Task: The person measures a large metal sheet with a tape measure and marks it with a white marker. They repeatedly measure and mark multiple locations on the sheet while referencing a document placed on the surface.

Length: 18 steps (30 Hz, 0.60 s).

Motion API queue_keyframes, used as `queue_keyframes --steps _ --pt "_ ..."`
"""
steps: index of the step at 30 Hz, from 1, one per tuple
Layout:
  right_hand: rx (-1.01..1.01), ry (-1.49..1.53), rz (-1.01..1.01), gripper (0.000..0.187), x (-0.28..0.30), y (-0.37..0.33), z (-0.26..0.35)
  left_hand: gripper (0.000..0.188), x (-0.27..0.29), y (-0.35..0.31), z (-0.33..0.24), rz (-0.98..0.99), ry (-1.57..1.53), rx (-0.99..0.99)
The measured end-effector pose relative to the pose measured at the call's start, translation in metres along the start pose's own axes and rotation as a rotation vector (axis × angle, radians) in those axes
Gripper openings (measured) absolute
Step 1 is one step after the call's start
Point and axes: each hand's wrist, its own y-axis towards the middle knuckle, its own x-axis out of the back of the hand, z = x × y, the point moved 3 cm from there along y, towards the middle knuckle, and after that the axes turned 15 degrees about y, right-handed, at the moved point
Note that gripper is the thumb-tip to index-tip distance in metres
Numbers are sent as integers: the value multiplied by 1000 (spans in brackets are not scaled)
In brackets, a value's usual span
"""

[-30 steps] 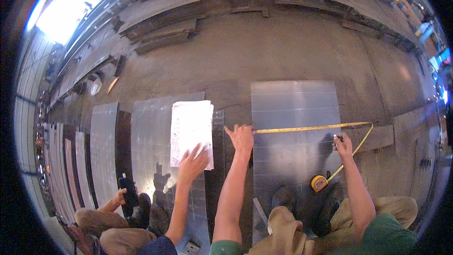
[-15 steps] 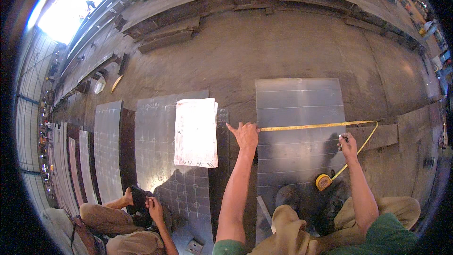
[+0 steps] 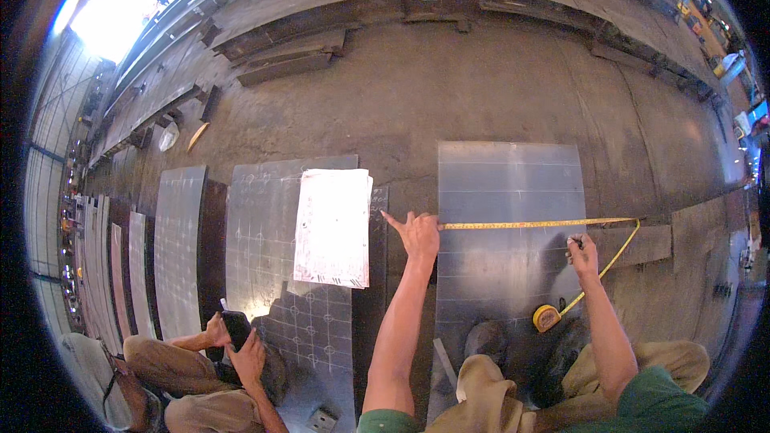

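A yellow tape measure blade [image 3: 521, 224] stretches across a grey steel plate [image 3: 513, 180] with thin white lines ruled over it. At the plate's left edge, my left hand [image 3: 419, 236] pinches the blade's end, with its thumb stuck out to the left. Past the right edge the blade folds back toward its yellow case [image 3: 547, 318], which lies near my feet. My right hand [image 3: 584, 256] is closed on a small white piece that looks like chalk. It hovers over the plate's right edge, just below the blade and apart from it.
White paper sheets [image 3: 332, 228] lie on another marked plate [image 3: 257, 216] to the left. Beside it a seated person holds a dark phone-like object [image 3: 237, 327]. A narrow metal strip [image 3: 445, 362] lies by my foot. Long steel beams [image 3: 441, 4] span the far side.
My right hand has shifted slightly left over the plate edge. My left hand stays on the tape end. The other person has raised the dark object in both hands.
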Motion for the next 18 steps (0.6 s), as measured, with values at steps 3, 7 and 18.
queue_keyframes --steps 3,7,18 --pt "53 -45 55 15 -9 0 4 9 -1 -4 4 31 7 14" --pt "194 -105 -44 17 11 26 -23 8 4 3 -6 0 8 -13" --pt "230 -152 100 16 -18 30 3 7 -12 -2 10 -4 -60 -13"
